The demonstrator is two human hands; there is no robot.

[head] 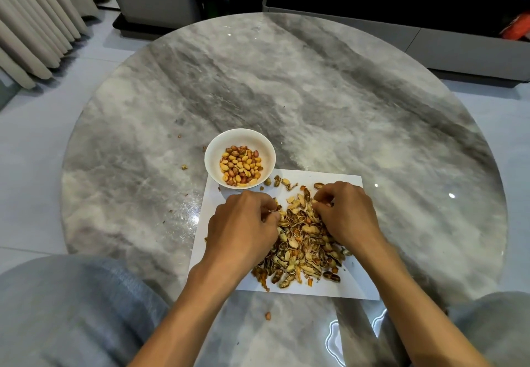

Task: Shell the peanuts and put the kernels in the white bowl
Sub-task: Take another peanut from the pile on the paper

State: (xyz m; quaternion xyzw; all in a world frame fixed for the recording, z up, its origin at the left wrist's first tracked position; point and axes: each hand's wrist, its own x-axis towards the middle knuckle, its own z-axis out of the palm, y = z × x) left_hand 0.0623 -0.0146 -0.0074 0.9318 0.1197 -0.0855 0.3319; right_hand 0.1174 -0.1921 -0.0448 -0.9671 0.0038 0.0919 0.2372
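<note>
Over the white sheet [338, 183], both hands are digging in the shell heap [301, 240], left hand [241, 223] pinching a shell scrap, right hand [347, 214] curled with its contents hidden, risking husk flicking into the nearby white bowl [210, 154] of kernels [241, 165].
</note>
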